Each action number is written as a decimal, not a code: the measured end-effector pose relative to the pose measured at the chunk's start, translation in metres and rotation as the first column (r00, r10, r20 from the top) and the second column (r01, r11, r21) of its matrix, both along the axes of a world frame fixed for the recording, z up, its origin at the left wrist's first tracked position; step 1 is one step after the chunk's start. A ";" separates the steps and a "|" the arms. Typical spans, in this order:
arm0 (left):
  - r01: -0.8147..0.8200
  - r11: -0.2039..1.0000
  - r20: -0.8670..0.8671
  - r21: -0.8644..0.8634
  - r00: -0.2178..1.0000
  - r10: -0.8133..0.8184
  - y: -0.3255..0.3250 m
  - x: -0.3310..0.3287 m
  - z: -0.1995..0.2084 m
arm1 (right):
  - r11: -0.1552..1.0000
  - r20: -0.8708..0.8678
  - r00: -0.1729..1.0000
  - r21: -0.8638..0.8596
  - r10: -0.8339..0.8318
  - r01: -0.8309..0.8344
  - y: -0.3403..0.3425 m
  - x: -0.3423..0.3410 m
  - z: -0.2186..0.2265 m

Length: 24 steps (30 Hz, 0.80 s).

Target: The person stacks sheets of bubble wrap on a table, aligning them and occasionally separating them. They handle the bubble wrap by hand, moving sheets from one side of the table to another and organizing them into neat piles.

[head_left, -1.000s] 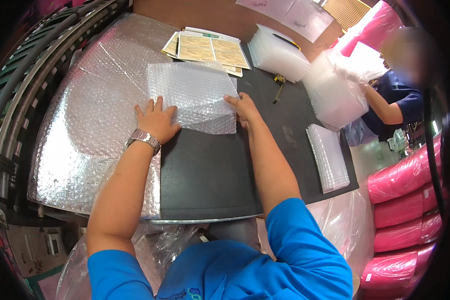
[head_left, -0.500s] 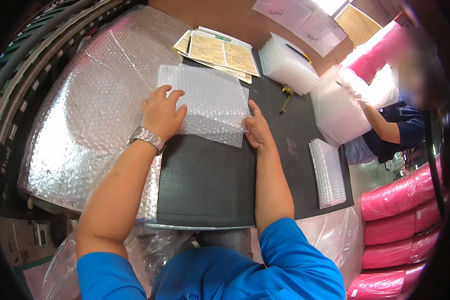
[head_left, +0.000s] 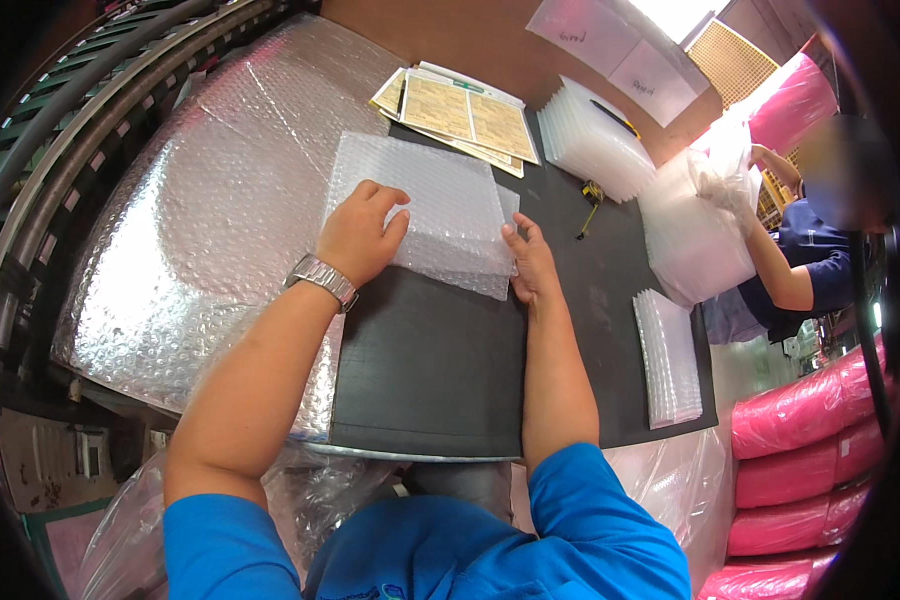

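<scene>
A stack of clear bubble wrap pouches [head_left: 420,195] lies in front of me on the black tabletop, its sheets slightly out of line at the right side. My left hand [head_left: 363,236], with a metal watch at the wrist, rests on the lower left part of the top pouch. Its fingers are bent, and the thumb stands apart from them. At the stack's right edge is my right hand [head_left: 533,262], upright, with thumb and fingers apart, touching or very near the edge. Neither hand visibly grips anything.
A large bubble wrap sheet [head_left: 200,220] covers the table's left side. Papers [head_left: 460,112], a pouch stack [head_left: 590,140], a tape measure [head_left: 591,193] and another stack [head_left: 667,358] surround the work area. At right, a co-worker [head_left: 800,240] handles a translucent bundle [head_left: 695,235]. Pink rolls [head_left: 805,410] lie beyond.
My left hand has slid rightward over the pouch, its fingers drawn closer together. My right index finger no longer points out straight. The co-worker's hands have shifted on the bundle. The whole view moved slightly.
</scene>
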<state>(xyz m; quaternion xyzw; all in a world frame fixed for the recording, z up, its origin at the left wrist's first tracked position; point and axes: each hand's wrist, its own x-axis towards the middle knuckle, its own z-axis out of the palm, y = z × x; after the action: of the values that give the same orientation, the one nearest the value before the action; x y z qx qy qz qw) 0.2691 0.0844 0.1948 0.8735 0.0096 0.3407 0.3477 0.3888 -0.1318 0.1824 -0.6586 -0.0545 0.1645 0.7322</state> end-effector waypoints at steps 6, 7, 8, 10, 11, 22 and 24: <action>0.055 0.998 0.049 -0.028 0.997 -0.053 -0.002 0.002 0.000 | 0.994 0.078 0.997 -0.110 0.012 -0.003 -0.006 0.008 -0.010; 0.064 0.997 0.068 -0.032 0.996 -0.062 -0.003 0.002 0.001 | 0.993 0.075 0.997 -0.116 0.005 0.004 -0.008 0.010 -0.012; 0.064 0.998 0.058 -0.028 0.996 -0.063 -0.002 0.001 0.001 | 0.994 0.067 0.998 -0.111 0.003 0.004 -0.007 0.009 -0.009; 0.064 0.998 0.038 -0.020 0.997 -0.063 -0.001 -0.001 0.002 | 0.995 0.051 0.999 -0.100 0.000 0.005 -0.003 0.004 -0.002; 0.069 0.997 0.031 -0.023 0.997 -0.068 -0.002 -0.001 0.003 | 0.996 0.049 0.999 -0.092 0.003 0.001 -0.005 0.006 -0.004; 0.119 0.992 0.130 0.050 0.984 -0.125 -0.008 -0.007 0.009 | 1.000 0.057 0.998 -0.005 0.013 -0.013 -0.004 0.006 -0.007; 0.069 0.988 0.252 0.139 0.962 -0.103 -0.010 -0.008 0.016 | 1.000 0.068 0.998 0.008 0.003 -0.004 -0.006 0.010 -0.014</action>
<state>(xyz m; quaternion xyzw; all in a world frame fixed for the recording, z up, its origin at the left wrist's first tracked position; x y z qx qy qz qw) 0.2612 0.0741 0.2103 0.8420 -0.0958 0.4359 0.3031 0.3987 -0.1373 0.1686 -0.6608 -0.0810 0.1431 0.7323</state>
